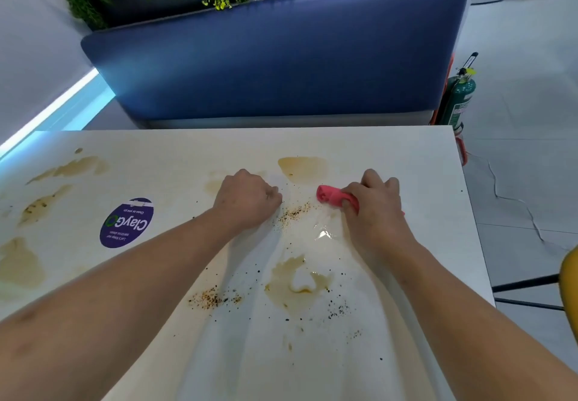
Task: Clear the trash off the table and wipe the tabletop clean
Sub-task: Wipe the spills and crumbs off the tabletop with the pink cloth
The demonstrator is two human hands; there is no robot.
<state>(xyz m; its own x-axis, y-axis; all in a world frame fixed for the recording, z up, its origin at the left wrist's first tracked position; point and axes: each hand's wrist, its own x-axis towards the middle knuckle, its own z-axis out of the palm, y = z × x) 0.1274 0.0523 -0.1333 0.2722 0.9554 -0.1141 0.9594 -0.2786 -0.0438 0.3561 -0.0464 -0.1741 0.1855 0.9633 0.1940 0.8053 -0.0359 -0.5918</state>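
Observation:
The white tabletop (391, 150) carries brown liquid stains, such as one at the far middle (303, 167) and one nearer me (297, 278). Dark and orange crumbs (294, 211) lie between my hands, and more crumbs (212, 299) lie nearer me. My right hand (373, 205) grips a rolled pink cloth (331, 196) and holds it down on the table. The cloth's end sticks out to the left of my fingers. My left hand (247, 197) is curled into a fist on the tabletop beside the crumbs, with nothing visible in it. A small shiny wet or clear patch (325, 233) sits below the cloth.
A purple round sticker (126, 222) is stuck on the table's left part, with more stains (40, 205) beyond it. A blue padded bench back (281, 56) stands behind the table, with plants above. A green fire extinguisher (458, 97) stands at the right, and a yellow chair (569, 282) at the right edge.

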